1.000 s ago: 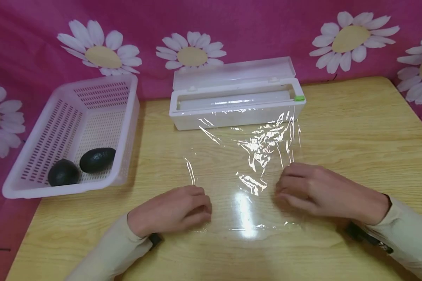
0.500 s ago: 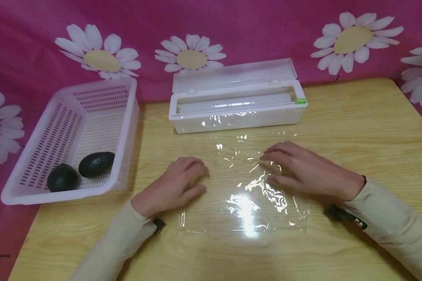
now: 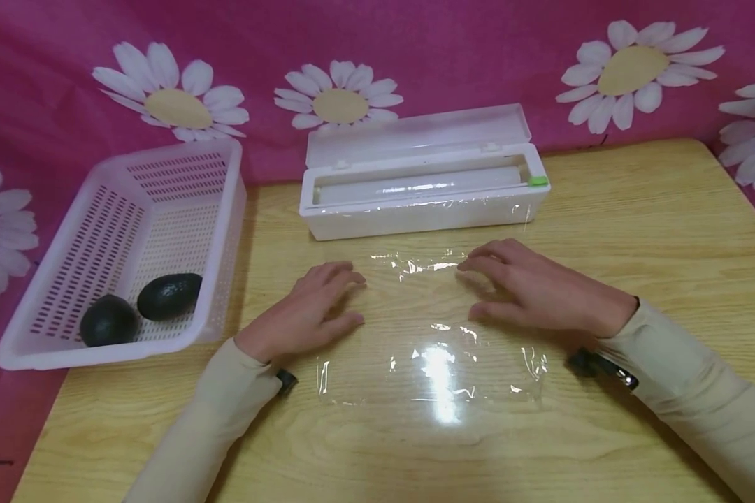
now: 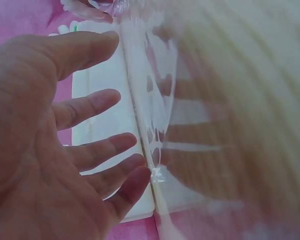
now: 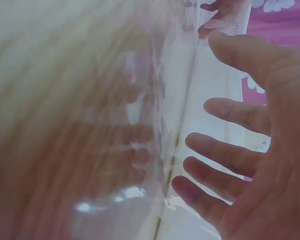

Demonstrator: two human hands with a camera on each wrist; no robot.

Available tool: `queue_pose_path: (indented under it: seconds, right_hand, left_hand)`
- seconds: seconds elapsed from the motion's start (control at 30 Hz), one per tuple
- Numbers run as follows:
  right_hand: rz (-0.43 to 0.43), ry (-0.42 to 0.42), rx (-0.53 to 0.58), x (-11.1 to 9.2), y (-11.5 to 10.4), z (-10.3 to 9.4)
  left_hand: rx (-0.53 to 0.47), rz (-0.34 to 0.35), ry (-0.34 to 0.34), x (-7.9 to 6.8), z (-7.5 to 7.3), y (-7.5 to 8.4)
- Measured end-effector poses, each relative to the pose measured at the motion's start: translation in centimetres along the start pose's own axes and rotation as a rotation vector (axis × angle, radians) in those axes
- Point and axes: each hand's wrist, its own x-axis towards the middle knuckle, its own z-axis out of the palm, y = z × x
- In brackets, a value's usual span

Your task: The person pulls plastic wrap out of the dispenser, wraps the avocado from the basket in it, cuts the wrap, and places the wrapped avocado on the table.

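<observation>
A sheet of clear cling film (image 3: 409, 300) lies over the wooden table and runs back to a white wrap dispenser (image 3: 415, 218). The dispenser's lid stands up, and the film roll (image 3: 421, 186) shows inside. My left hand (image 3: 305, 307) hovers by the sheet's left side with fingers extended. Over the sheet's right part is my right hand (image 3: 535, 285), thumb and fingers apart. Both wrist views show spread fingers holding nothing, near the shiny film. Whether the right fingertips touch the film cannot be told.
At the left stands a white perforated basket (image 3: 231, 209) with two dark, avocado-like fruits (image 3: 170, 296) inside. A green slider (image 3: 537, 181) sits on the dispenser's right end. Behind the table (image 3: 635, 230) hangs a pink daisy-print cloth (image 3: 465, 49).
Both hands have let go of the film's near end and moved forward toward the dispenser, their fingers opening. The film has dropped from a stretched, raised position down onto the table.
</observation>
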Motion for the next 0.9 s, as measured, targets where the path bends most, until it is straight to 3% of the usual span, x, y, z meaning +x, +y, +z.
queue_pose_path:
  seconds: [0.17, 0.4, 0.57, 0.77, 0.9]
  right_hand:
    - [-0.021, -0.014, 0.021, 0.6, 0.3, -0.2]
    - [-0.004, -0.031, 0.035, 0.6, 0.1, -0.4]
    - [-0.019, -0.04, 0.027, 0.4, -0.3, -0.5]
    - [-0.029, -0.065, 0.04, -0.3, 0.0, -0.5]
    - [-0.055, -0.073, 0.045, -0.4, 0.1, -0.3]
  left_hand:
    - [0.019, -0.002, 0.017, 0.2, -0.3, -0.1]
    - [0.044, 0.055, 0.077, 0.7, -0.6, -0.3]
    - [0.074, 0.042, 0.092, -0.3, -1.7, 0.8]
    - [0.173, 0.076, 0.218, -1.6, -3.6, 1.6]
    - [0.258, 0.087, 0.271, -3.1, -5.6, 1.7]
